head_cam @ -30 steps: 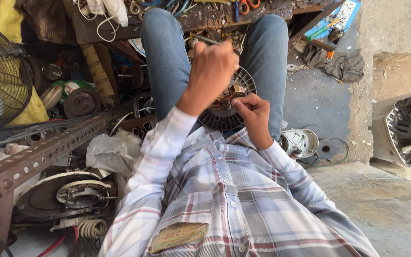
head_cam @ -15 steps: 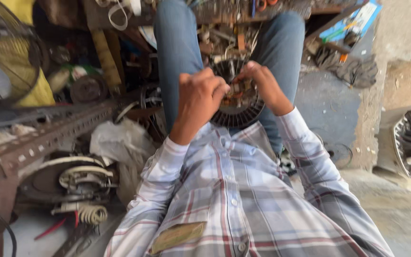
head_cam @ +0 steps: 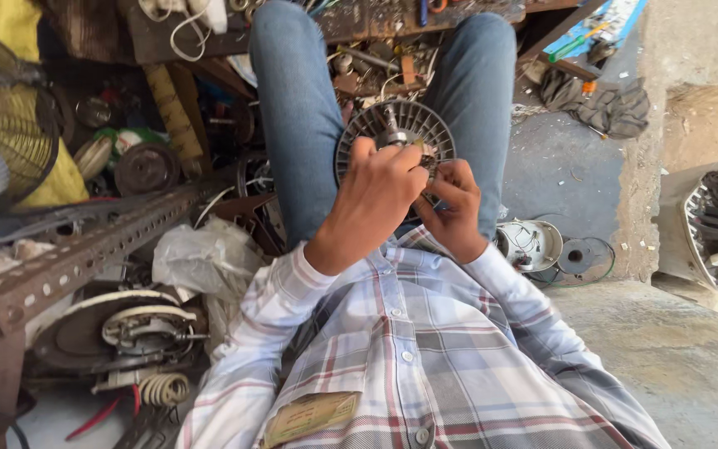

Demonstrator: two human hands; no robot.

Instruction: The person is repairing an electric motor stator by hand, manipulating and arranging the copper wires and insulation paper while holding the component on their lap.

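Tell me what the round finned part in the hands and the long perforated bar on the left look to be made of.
Round finned part: likely cast metal, dull grey, with radial fins and a bright steel-looking shaft at its centre; moulded plastic cannot be ruled out. The left hand and right hand both grip it. Perforated bar: probably steel angle, brown and rusty, with punched holes.

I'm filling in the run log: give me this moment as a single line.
left hand: on round finned motor part | right hand: touching same part | part: on lap, between knees | nearby: white plastic bag, perforated metal rail
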